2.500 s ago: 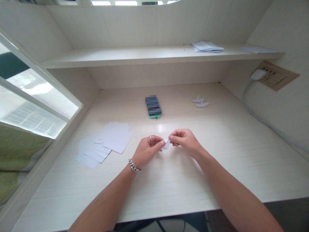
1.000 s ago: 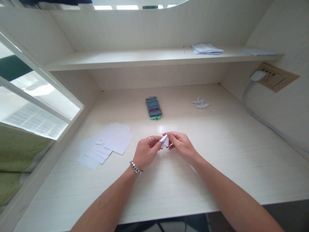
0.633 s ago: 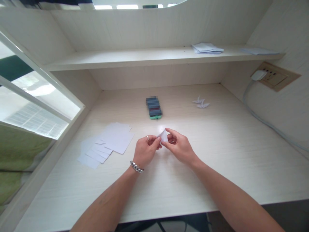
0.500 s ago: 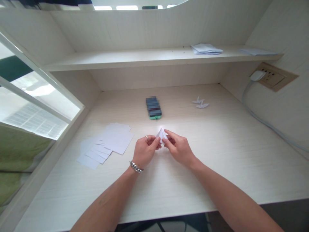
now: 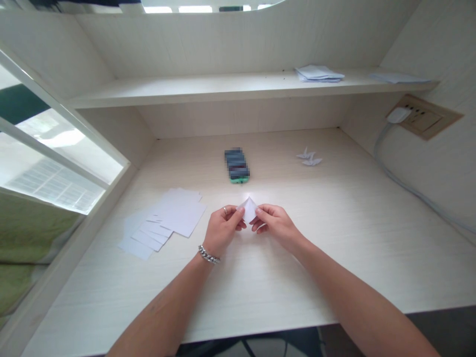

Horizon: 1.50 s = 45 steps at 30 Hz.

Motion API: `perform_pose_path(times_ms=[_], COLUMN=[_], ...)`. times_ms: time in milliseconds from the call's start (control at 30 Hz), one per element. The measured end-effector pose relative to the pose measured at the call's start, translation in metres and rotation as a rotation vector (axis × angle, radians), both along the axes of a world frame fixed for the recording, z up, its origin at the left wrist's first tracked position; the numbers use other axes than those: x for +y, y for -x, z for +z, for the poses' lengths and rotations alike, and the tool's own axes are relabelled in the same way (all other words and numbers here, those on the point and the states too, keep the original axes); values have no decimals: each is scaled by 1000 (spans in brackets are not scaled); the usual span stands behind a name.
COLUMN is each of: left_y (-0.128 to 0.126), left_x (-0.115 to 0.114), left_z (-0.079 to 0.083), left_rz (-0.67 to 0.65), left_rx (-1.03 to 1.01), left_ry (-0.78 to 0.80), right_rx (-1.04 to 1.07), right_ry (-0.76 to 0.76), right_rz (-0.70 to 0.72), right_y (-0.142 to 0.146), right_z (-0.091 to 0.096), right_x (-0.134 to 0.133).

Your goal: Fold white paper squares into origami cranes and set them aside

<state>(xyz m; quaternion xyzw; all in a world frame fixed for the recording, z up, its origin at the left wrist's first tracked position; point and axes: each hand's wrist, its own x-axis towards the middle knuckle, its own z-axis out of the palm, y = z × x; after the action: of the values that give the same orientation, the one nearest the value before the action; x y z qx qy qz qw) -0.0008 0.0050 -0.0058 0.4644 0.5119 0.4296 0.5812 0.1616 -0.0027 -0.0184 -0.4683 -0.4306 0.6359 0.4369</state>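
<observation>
A small folded piece of white paper [image 5: 249, 208], pointed at the top, is pinched between both my hands just above the pale wooden desk [image 5: 334, 258]. My left hand [image 5: 222, 229], with a ring and a chain bracelet, grips its left side with thumb and fingers closed. My right hand [image 5: 274, 226] pinches its right side. Both hands sit at the desk's middle, close together.
Several loose white paper slips [image 5: 163, 220] are fanned out left of my hands. A blurred phone [image 5: 236, 165] lies farther back. Small folded paper pieces [image 5: 308, 158] rest at the back right. Paper stacks [image 5: 319, 73] lie on the shelf. A cable [image 5: 401, 183] runs from a wall socket on the right.
Both hands have turned and refolded the small paper; it went from a narrow strip between the fingertips to a wider pointed shape held upright. The hands shifted slightly left and back.
</observation>
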Motion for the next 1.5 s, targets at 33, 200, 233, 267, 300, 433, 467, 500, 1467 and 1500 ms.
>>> perform_pose_path(times_ms=[33, 200, 233, 267, 300, 433, 467, 500, 1467, 1500], left_y=[0, 2, 2, 1, 1, -2, -2, -3, 3, 3], left_x=[1, 1, 1, 1, 0, -2, -3, -4, -4, -4], left_z=[0, 3, 3, 3, 3, 1, 2, 2, 6, 7], left_rz=[1, -46, -50, -50, -49, -79, -92, -104, -143, -143], left_rx=[-43, -271, -250, -207, -154, -18, -9, -2, -111, -127], left_ry=[26, 170, 156, 129, 99, 41, 37, 32, -54, -47], right_rx=[28, 132, 92, 33, -34, -272, -319, -359, -617, -615], right_ry=[27, 106, 70, 14, -54, -256, -276, -293, -619, -618], right_rz=[12, 71, 50, 13, -35, -201, -226, -244, -80, -80], right_y=[-1, -4, -4, -4, -4, -2, -2, -2, -2, -2], right_z=[1, 7, 7, 7, 7, 3, 3, 3, 13, 13], right_x=[0, -1, -1, -1, -1, -2, -3, -4, -14, -13])
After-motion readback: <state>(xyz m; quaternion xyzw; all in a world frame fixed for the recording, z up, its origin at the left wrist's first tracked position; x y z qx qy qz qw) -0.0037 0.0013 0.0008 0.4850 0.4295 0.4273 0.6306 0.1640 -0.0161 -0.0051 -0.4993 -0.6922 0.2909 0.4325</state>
